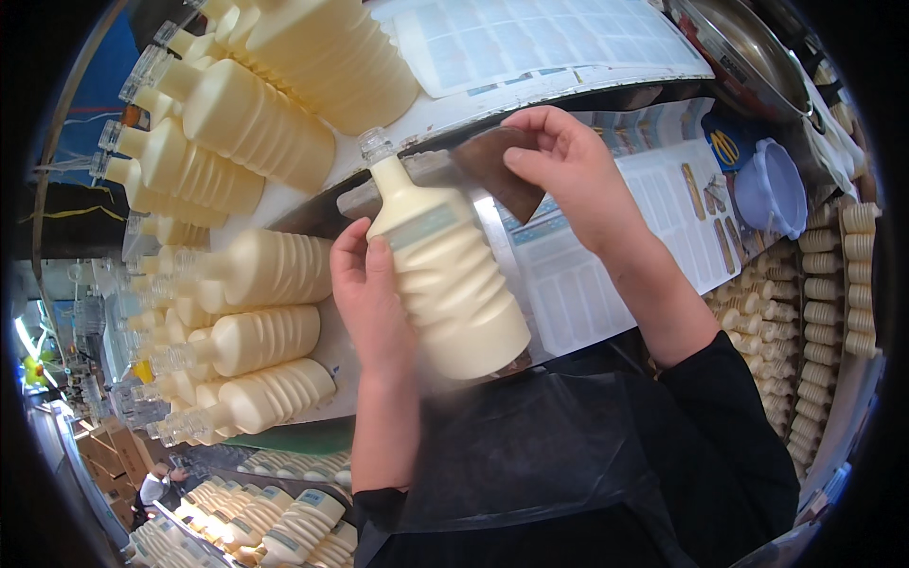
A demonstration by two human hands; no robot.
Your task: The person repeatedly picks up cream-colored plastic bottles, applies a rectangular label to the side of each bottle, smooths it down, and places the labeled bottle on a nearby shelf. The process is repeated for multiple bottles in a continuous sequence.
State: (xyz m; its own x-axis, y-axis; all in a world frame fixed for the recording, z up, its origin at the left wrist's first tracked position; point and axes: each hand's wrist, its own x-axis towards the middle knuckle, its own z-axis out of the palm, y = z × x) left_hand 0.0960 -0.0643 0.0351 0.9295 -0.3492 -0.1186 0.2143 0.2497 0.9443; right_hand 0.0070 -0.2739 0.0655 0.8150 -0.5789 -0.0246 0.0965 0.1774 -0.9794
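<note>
My left hand point(370, 284) grips the side of a cream-coloured ribbed bottle point(456, 303), thumb on its front and fingers behind. The bottle is tilted, its clear threaded neck toward the far left. A pale grey-green strip point(423, 227) lies across its smooth upper panel, beside my left thumb. My right hand point(565, 161) pinches a thin, flat brown scraper-like piece point(502, 173) between thumb and fingers. It is just right of the bottle's shoulder and looks apart from it. A translucent sheet with rows of label strips point(578, 301) lies to the right, below my right forearm.
Cream bottles point(260, 123) lie stacked at the upper left, with more point(267, 342) on their sides below. More sheets point(559, 43) cover the far shelf. A lavender tub point(772, 189) and a metal basin point(748, 52) stand right. Bottle rows point(819, 331) fill the far right.
</note>
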